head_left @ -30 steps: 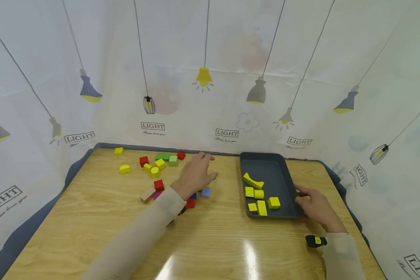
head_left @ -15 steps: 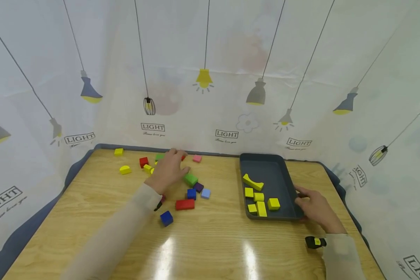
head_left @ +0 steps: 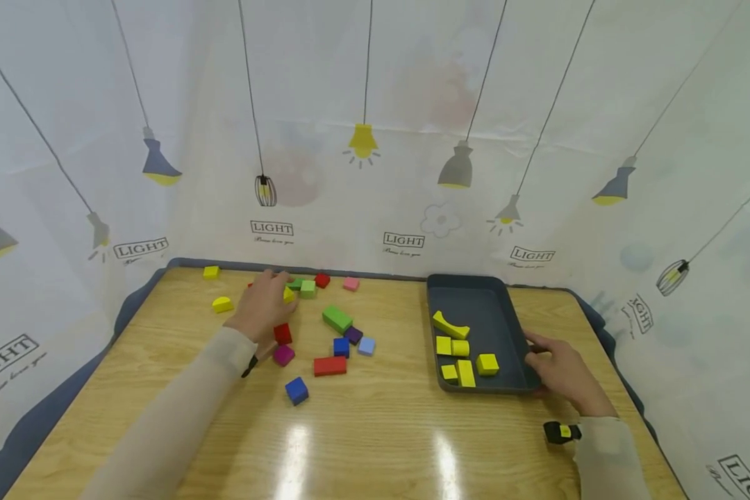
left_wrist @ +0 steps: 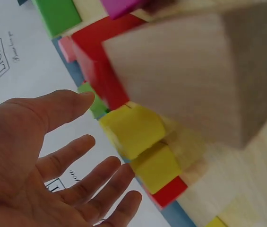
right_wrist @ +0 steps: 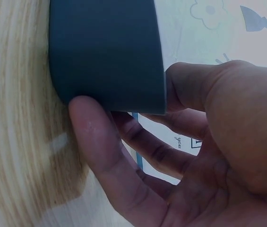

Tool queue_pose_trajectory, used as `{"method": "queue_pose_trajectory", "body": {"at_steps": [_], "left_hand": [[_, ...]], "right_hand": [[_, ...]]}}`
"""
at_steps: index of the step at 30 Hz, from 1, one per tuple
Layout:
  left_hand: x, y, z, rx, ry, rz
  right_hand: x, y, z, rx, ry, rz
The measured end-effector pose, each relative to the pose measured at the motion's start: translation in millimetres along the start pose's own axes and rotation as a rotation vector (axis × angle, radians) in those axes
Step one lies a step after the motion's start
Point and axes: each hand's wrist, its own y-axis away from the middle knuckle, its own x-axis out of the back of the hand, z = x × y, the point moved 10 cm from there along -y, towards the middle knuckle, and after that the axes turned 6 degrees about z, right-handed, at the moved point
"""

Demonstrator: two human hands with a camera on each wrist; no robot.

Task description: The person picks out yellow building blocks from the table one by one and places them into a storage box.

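My left hand (head_left: 259, 305) hovers over the blocks at the back left, its fingers spread and holding nothing. Yellow blocks (left_wrist: 133, 130) lie just past its fingertips in the left wrist view, with a red block (left_wrist: 100, 61) and a plain wooden block (left_wrist: 185, 71) nearby. On the right, my right hand (head_left: 565, 371) grips the side of a dark grey tray (head_left: 475, 298), the thumb at its rim and fingers lower on its wall. Inside the tray are several yellow blocks, among them an arch (head_left: 451, 326), a cylinder (head_left: 460, 348) and a cube (head_left: 487, 364).
A yellow half-round block (head_left: 222, 304) and another yellow block (head_left: 211, 272) lie far left. Green (head_left: 337, 318), red (head_left: 330, 366), blue (head_left: 296, 390), purple (head_left: 353, 335) and pink (head_left: 351, 284) blocks are scattered mid-table. A printed curtain (head_left: 350, 208) hangs behind the table.
My left hand has swept left over the blocks, from beside the green block to the yellow ones, uncovering the middle blocks. My right hand and the tray have stayed in place.
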Motion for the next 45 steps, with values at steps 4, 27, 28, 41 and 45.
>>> {"method": "queue_pose_trajectory", "body": {"at_steps": [4,27,28,41,45], "left_hand": [[-6.8,-1.0,-8.6,0.018,0.027,-0.024],[-12.2,-2.1,-11.2,-0.039,0.066,-0.006],[-12.0,-1.8,-10.9,-0.042,0.069,-0.002],[1.6,-1.2,4.3,-0.024,0.139,0.06],[7.2,1.2,18.6,-0.047,0.156,0.075]], "right_hand": [[-1,0,0,-0.005,-0.004,-0.002],[-1,4,-2,0.038,-0.01,-0.022],[-1,4,-2,0.037,-0.01,-0.023],[-2,3,1,0.028,-0.015,-0.026],[-2,2,2,0.024,-0.022,-0.028]]}}
